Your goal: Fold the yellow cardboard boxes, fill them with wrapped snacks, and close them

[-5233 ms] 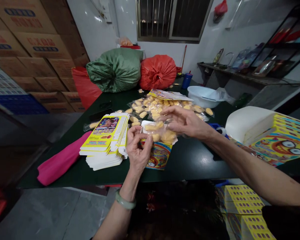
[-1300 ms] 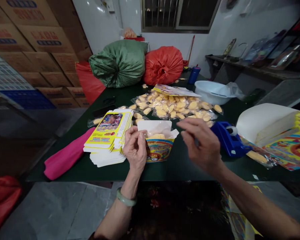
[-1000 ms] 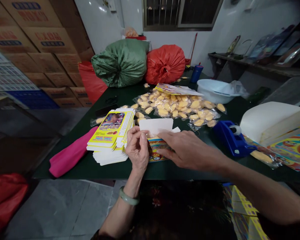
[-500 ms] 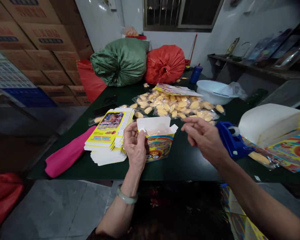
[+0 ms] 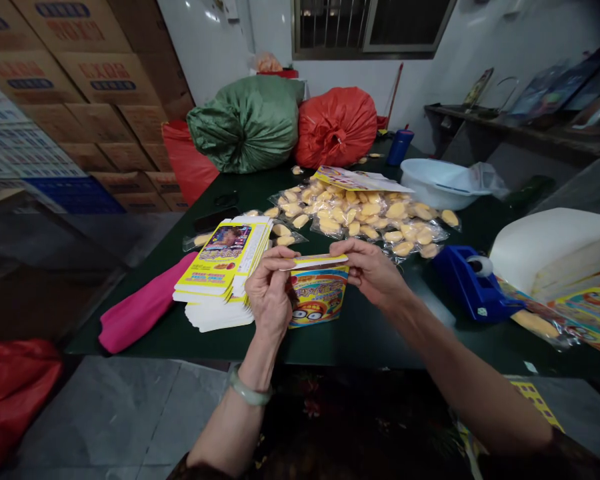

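A small colourful cardboard box (image 5: 318,300) with a cartoon face in glasses stands upright near the table's front edge. My left hand (image 5: 270,290) grips its left side, fingers at the top corner. At the top right corner my right hand (image 5: 373,270) pinches the flap, which is folded most of the way over the opening. To the left lies a stack of flat yellow-and-white cartons (image 5: 215,267). Behind the box spreads a pile of pale yellow pieces in clear wrappers (image 5: 370,217). The inside of the box is hidden.
A blue tape dispenser (image 5: 473,283) sits right of my right hand, beside a large open display carton (image 5: 555,260). A pink cloth item (image 5: 147,303) lies at left. Farther back are a white basin (image 5: 437,183), a green sack (image 5: 250,123) and a red sack (image 5: 336,127).
My right hand has moved left from beside the tape dispenser and taken hold of the box top. The upright flap is now folded down. The view has shifted slightly.
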Available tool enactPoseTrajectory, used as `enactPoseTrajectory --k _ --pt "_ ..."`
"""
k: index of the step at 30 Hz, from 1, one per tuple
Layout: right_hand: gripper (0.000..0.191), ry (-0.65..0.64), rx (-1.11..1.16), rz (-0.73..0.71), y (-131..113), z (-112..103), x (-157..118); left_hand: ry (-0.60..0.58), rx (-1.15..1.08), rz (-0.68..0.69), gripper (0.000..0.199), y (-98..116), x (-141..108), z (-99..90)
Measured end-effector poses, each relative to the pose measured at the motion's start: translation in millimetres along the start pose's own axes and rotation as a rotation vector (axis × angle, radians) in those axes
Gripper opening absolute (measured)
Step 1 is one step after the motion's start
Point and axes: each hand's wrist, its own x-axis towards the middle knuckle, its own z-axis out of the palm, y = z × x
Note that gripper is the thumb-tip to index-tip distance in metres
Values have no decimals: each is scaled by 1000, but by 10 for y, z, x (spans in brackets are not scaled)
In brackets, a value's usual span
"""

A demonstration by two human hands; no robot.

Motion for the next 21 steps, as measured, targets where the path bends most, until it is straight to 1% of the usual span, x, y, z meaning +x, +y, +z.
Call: enactPoseTrajectory --k 2,3,5,7,9,11,13,15,17,19,21 --pt "12 85 28 -79 66 41 -43 -47 -56 -42 12 9 -7 -34" --pt "11 97 24 -105 97 41 -67 -79 -66 -67 17 19 -8 -53" --pt "13 69 -6 -161 147 7 -115 -151 -25 -97 25 49 4 -89" --pt "19 -1 -58 -233 176 -49 -153 -206 89 -107 22 97 38 -116" --pt "25 -41 -128 -294 188 -89 -176 -269 198 -129 19 158 91 -136" --pt "28 -29 -220 -327 188 -88 -187 -343 256 -174 21 219 149 -152" --pt "28 14 -309 -359 178 -47 -198 -393 286 -205 24 261 196 -166" --pt "27 45 -384 -389 157 10 -219 -398 327 -175 21 271 224 -175" --pt "25 74 -444 -411 131 61 -247 -383 356 -97 17 256 233 -177" --pt "22 99 -495 -434 113 92 -269 -369 358 -34 14 231 225 -172" --pt "19 128 -520 -480 117 106 -278 -358 353 -4 13 213 204 -162"
